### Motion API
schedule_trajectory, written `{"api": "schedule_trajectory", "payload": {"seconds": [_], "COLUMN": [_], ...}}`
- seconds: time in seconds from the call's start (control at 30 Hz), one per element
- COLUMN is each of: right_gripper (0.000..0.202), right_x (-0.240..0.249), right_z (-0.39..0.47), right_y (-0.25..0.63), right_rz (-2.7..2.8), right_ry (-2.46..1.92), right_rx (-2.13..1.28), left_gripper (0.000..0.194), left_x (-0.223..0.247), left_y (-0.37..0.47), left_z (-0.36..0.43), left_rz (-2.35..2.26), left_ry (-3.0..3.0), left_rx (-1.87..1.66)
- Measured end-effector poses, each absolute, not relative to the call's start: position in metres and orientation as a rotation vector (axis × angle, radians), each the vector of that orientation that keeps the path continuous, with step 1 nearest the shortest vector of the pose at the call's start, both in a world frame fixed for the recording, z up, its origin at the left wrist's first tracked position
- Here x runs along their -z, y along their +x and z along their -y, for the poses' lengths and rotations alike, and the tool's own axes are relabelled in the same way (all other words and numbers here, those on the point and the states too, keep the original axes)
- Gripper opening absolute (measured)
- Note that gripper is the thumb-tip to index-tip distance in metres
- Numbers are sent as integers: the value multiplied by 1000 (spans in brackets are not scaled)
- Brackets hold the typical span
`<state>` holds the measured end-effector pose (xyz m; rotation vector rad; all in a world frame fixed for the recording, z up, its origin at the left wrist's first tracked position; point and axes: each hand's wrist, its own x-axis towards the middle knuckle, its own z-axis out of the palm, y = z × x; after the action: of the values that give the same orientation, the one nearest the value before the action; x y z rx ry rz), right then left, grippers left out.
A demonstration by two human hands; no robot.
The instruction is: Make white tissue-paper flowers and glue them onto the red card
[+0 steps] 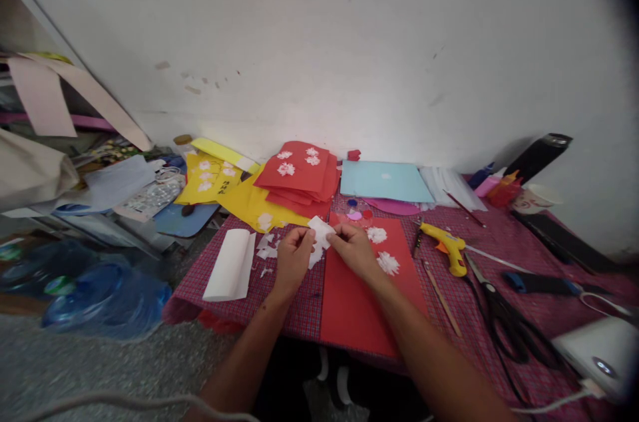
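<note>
A small piece of white tissue paper is stretched between my two hands above the table. My left hand pinches its left side, and my right hand pinches its right edge. Under my right hand and forearm lies a red sheet bearing white ruffled paper flowers. Torn white scraps are scattered left of my left hand, beside a white paper roll.
Red cards with flowers are stacked at the back, near yellow sheets and a light-blue sheet. On the right lie a yellow glue gun, black-handled scissors, a wooden stick and a white power bank.
</note>
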<state>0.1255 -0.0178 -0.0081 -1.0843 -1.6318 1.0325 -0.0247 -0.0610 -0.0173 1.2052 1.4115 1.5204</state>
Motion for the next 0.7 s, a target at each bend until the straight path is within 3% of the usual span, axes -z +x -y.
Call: {"api": "schedule_trajectory", "payload": {"seconds": [0.5, 0.7], "right_gripper": [22, 20], "right_x": [9, 7], "right_z": [17, 18], "right_y": [129, 130], "right_rz": [1508, 1468], "right_ry": [-1045, -1025], "right_rx": [-1294, -1392], "left_gripper": [28, 19], "left_x": [17, 18], "left_y": [-22, -22], "left_z": [61, 62], "left_rz": [-1287, -1360], "left_ry": [1208, 1275], "left_rx": [-1467, -1405]}}
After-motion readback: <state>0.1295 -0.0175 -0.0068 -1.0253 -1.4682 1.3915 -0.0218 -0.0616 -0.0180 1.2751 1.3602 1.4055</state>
